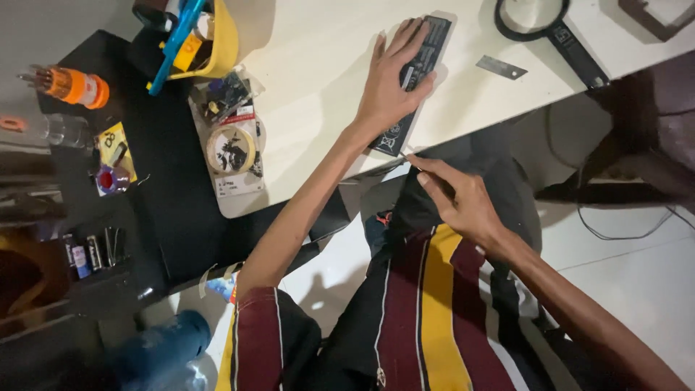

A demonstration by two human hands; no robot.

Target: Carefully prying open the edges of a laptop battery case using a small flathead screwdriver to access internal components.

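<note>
A cream-white table [318,65] runs across the top of the view, its near edge slanting above a pale tiled floor, with a black mat [174,188] lying over its left end. The left hand [394,76] lies flat, fingers spread, palm down on a long black battery pack [413,83] that rests at a slant near the table's near edge, its lower end reaching that edge. The right hand [460,199] hovers just below that lower end, off the table, with thumb and forefinger pinched narrow on something thin; what it is cannot be told. A black magnifying glass [550,25] lies further right on the table, and a small grey metal blade [502,67] lies between it and the battery pack. On the left sit a clear packet of small parts [232,141], a yellow tub [217,43] holding a blue tool, and an orange-capped screwdriver set [72,85]. A striped maroon, yellow and black shirt [427,318] fills the lower middle.
</note>
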